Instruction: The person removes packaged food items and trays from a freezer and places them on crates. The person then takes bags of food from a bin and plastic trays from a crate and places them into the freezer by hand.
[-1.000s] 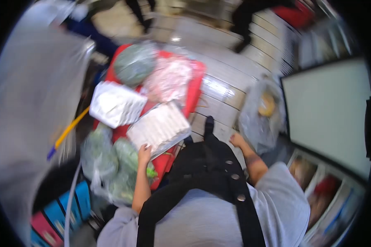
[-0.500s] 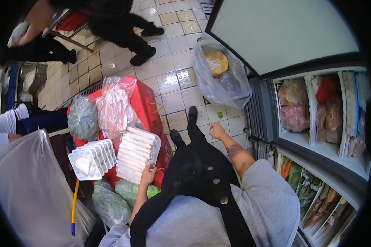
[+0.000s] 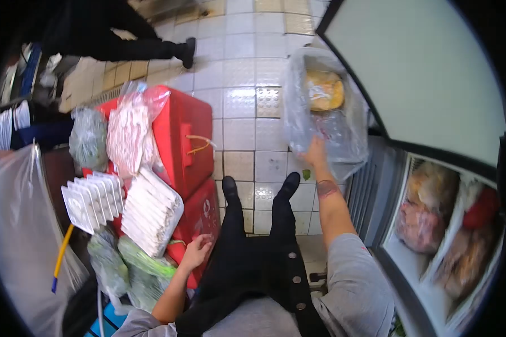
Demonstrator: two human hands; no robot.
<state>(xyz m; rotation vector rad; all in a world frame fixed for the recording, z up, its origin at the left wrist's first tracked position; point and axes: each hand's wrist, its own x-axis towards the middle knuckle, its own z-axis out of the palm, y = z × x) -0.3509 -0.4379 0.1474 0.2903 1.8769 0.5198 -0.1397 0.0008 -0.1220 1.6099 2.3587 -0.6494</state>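
Note:
My right hand (image 3: 316,153) is at the near rim of a clear plastic bag (image 3: 296,121) lining a tub on the floor, its fingers closed over the edge. Inside the bag lie a yellow-orange package (image 3: 325,92) and another clear-wrapped item. My left hand (image 3: 198,251) hangs beside the red boxes (image 3: 185,140), fingers loosely bent and apart, holding nothing visible. Nearest to it is a white tray (image 3: 174,216) with rows of pale, stick-like pieces (image 3: 149,210). Behind the tray lies a clear bag of thin pinkish-white slices (image 3: 130,137).
An open freezer (image 3: 385,281) on my right holds bagged meat (image 3: 421,224); its lid (image 3: 416,78) is raised. Stacked white trays (image 3: 93,202) and bagged greens (image 3: 146,269) are at left. A person in black trousers (image 3: 138,48) stands ahead.
My right hand has reached forward to the bag's rim. My left hand has come away from the tray of pale pieces. The view has shifted, and the person ahead has moved left.

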